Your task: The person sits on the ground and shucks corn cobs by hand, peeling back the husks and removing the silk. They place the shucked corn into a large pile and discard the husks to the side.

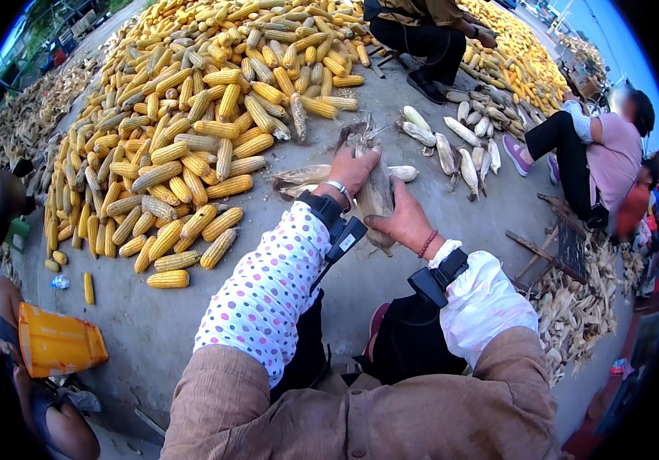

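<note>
A corn ear in a dry greyish-brown husk is between my hands, its ragged dark tip pointing away from me. My left hand is closed round the upper part of the husk. Lower down, my right hand grips the ear's right side with thumb and fingers. Beyond my left wrist, another husked ear lies on the concrete. A pale ear pokes out behind the one I hold.
A big heap of bare yellow corn cobs spreads to the left and ahead. Unhusked ears lie ahead right. Two people sit beyond them. A wooden stool and loose husks are at right; an orange bucket stands near left.
</note>
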`<control>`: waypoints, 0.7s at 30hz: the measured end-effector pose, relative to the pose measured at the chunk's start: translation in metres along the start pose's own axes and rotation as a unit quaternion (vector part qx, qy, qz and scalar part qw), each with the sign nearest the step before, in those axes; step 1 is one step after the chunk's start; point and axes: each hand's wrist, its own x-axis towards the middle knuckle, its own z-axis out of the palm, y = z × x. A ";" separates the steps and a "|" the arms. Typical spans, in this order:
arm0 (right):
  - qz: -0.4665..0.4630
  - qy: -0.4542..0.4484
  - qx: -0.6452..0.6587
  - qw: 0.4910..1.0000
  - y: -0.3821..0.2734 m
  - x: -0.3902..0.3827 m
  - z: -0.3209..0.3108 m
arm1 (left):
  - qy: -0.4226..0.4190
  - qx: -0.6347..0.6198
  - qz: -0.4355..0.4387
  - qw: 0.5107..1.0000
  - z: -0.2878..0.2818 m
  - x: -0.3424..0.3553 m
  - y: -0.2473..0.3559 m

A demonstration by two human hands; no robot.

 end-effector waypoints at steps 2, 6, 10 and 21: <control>-0.033 0.000 0.070 0.997 0.012 0.003 0.002 | 0.003 -0.010 0.007 1.000 -0.001 0.008 -0.008; 0.021 0.012 0.158 0.987 0.031 0.034 -0.014 | 0.006 -0.035 -0.027 0.999 0.001 -0.003 0.004; 0.154 0.013 0.332 0.930 0.028 0.043 -0.023 | 0.005 -0.050 -0.072 0.996 0.008 -0.005 0.006; 0.095 0.045 0.434 0.895 0.039 0.048 -0.027 | -0.108 -0.114 -0.071 0.985 0.026 -0.003 -0.005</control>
